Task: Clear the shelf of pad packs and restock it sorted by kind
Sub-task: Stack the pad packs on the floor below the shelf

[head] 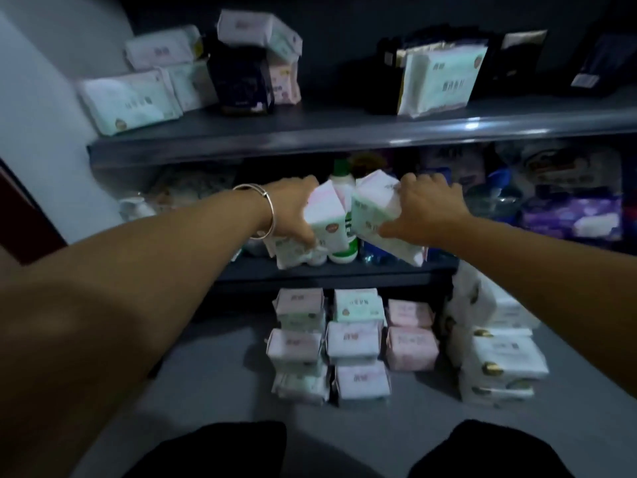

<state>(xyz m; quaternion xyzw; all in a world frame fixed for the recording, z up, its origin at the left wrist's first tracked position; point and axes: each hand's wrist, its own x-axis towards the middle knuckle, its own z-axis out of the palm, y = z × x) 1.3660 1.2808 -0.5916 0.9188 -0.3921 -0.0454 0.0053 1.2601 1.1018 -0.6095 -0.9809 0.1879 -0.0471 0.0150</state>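
Your dark-trousered knees (pixel 220 450) sit at the bottom of the view, and just beyond them on the grey floor (pixel 213 374) lie the stacked pink, green and white soft plastic pad packs (pixel 348 339), already grouped below the dark grey metal shelf unit (pixel 310 132). You appear to be mid-way through clearing: both arms reach in front of the unit's middle shelf.

Your left hand (pixel 291 212), with a silver bangle (pixel 265 210) at the wrist, has its fingers curled round a pink-and-white pad pack (pixel 325 219). Your right hand (pixel 425 210) grips a green-and-white pad pack (pixel 370 208), thumb underneath. Both bundles hang in front of a white bottle with a green cap (pixel 341 174) standing on that shelf; blur hides how many packs each hand holds.

Next, you likely need to lower each bundle onto its matching pile below the unit. More pale packs (pixel 131 101) remain on the top shelf.
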